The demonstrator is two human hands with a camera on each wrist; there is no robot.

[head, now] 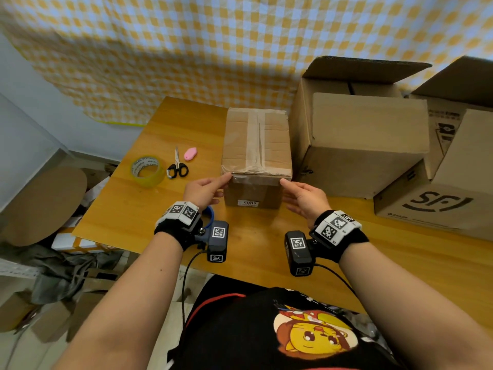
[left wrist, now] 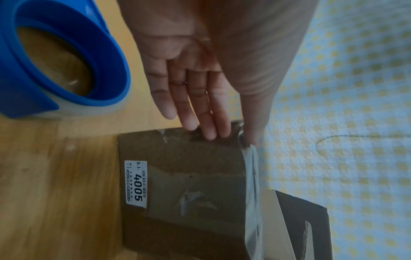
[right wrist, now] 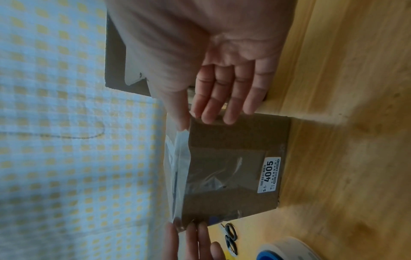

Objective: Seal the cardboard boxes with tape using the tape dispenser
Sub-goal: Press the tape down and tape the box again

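Both hands flank the taped box point(head: 256, 145), fingers straight.
Left hand point(head: 204, 192) and right hand point(head: 305, 197) touch its near corners; scissors point(head: 176, 165), tape roll point(head: 148, 170), big boxes point(head: 360, 140) alongside.

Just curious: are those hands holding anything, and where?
Nothing is gripped. Left hand and right hand, fingers straight, touch the taped box at its near top corners.
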